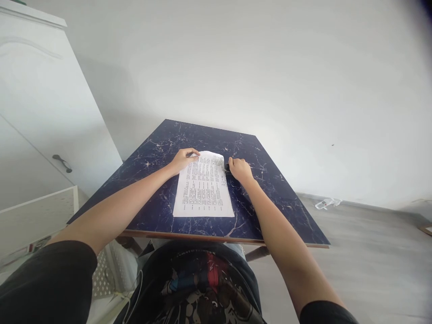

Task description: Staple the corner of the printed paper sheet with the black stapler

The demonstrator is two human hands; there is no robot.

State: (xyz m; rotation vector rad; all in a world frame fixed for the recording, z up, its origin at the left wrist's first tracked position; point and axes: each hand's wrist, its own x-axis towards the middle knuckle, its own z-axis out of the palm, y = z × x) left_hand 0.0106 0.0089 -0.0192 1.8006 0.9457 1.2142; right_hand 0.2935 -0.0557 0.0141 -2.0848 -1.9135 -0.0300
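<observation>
A white sheet of printed paper (204, 189) lies on the dark blue marble-patterned table (151, 198). Its upper right part is slightly raised and looks greyish. My left hand (184, 159) is at the sheet's upper left edge, with the thumb and fingers bent together on the paper. Beside the upper right edge, my right hand (240, 168) is closed around a small black object (227, 167). Only the end of that object shows, close against or touching the paper, and its kind cannot be made out.
A white cabinet (40, 112) with a dark handle (62, 163) stands to the left. Behind the table rises a pale wall (253, 67). On the grey floor at the right lies a clear plastic item (327, 204). A white-framed box or panel (43, 211) is at lower left.
</observation>
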